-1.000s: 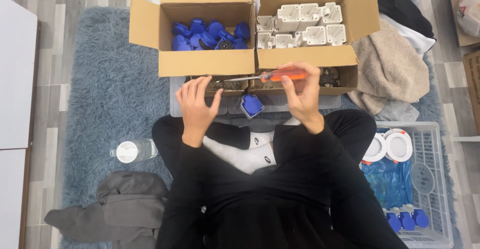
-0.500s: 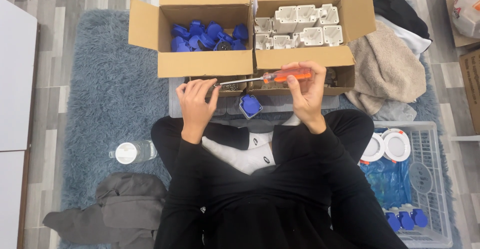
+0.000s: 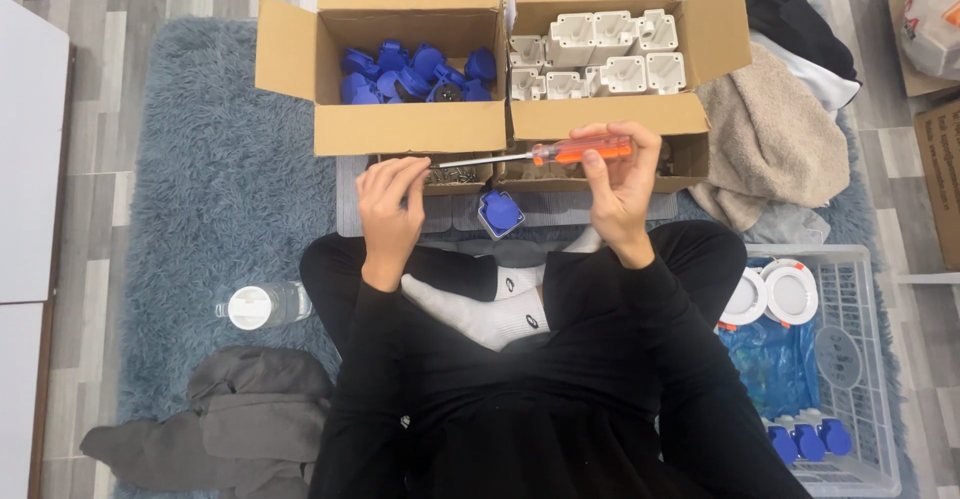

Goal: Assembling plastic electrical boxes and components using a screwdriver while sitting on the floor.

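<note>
One head-worn camera looks steeply down, close above the lap.

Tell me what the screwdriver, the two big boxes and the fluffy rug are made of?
The screwdriver in the right hand looks to have a clear orange plastic handle, glossy, and a thin grey metal shaft. The left box and right box look like plain brown cardboard, matt, with folded flaps. The rug seems a soft grey-blue shaggy fibre, probably synthetic; its long tufts show.
</note>
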